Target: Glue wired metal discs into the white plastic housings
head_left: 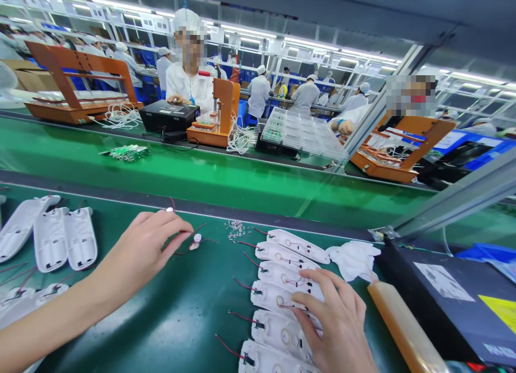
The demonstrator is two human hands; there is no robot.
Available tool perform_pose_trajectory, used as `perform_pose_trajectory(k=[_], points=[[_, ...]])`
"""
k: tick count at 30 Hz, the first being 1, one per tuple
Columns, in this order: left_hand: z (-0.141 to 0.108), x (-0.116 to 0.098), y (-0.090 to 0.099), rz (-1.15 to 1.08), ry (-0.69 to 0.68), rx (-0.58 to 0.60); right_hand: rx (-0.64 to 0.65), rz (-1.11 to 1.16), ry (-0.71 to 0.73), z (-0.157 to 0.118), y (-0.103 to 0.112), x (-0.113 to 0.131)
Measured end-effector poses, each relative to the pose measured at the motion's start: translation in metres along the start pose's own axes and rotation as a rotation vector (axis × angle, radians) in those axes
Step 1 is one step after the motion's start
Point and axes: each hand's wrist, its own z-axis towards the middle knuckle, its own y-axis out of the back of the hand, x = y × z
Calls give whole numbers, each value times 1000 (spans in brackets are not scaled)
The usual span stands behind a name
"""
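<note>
My left hand is over the green bench, thumb and forefinger pinched together. A thin dark wire shows at the fingertips; I cannot tell exactly what they grip. Just right of them lies a small round white part with thin wires. A second round part shows behind the knuckles. My right hand rests over a column of white plastic shells, its fingers apart and touching the middle shells. Red wires stick out from the shells' left ends, and some hold round discs. The palm hides some shells' right ends.
More white shells lie at left. A heap of tiny parts sits at the back. To the right are a crumpled white cloth, a tan bar and a dark box. Co-workers sit beyond the green belt.
</note>
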Motion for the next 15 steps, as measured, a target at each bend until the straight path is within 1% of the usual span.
perform_pose_trajectory(k=[2, 4, 6, 8, 10, 13, 14, 15], points=[[0, -7, 3, -27, 6, -27, 2, -7, 28, 1, 0, 4], [-1, -16, 5, -101, 36, -15, 30, -14, 51, 3, 0, 8], [-2, -27, 7, -224, 81, 10, 58, -26, 65, 5, 2, 13], [-4, -43, 8, -394, 166, 43, 40, -25, 72, 9, 7, 18], [-5, -62, 10, -579, 274, 115, -11, 22, 141, 15, 14, 25], [-4, -91, 10, -838, 426, 289, -76, 181, 289, 21, 20, 45], [-4, -98, 9, -916, 467, 337, -90, 216, 310, 22, 19, 53], [-4, -105, 9, -991, 500, 370, -116, 242, 293, 22, 17, 60]])
